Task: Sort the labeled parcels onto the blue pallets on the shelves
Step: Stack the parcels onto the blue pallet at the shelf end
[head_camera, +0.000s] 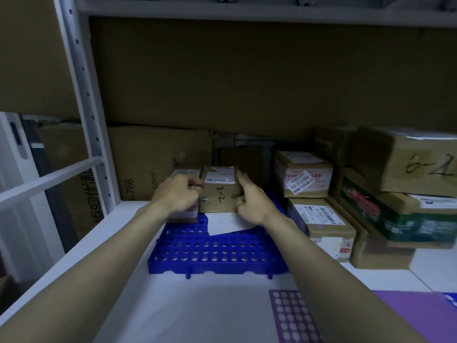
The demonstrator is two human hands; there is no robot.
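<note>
A small brown parcel (218, 193) marked "2-2", with a white label on top, stands at the back of a blue perforated pallet (212, 251) on the white shelf. My left hand (179, 194) is at its left side with fingers curled, and a small metal object shows by the fingers. My right hand (251, 200) holds the parcel's right edge, thumb and fingers pinching it. Another labelled parcel (184, 173) sits just left of it, mostly hidden behind my left hand. A white paper (223, 225) lies on the pallet under the parcel's front.
Stacked labelled parcels (305, 177) stand to the right, with a bigger box marked "6-1" (408, 162) on a green carton. Large cardboard sheets (158, 159) line the back. A white shelf upright (85, 95) rises at left. A purple perforated pallet (294, 315) lies near right.
</note>
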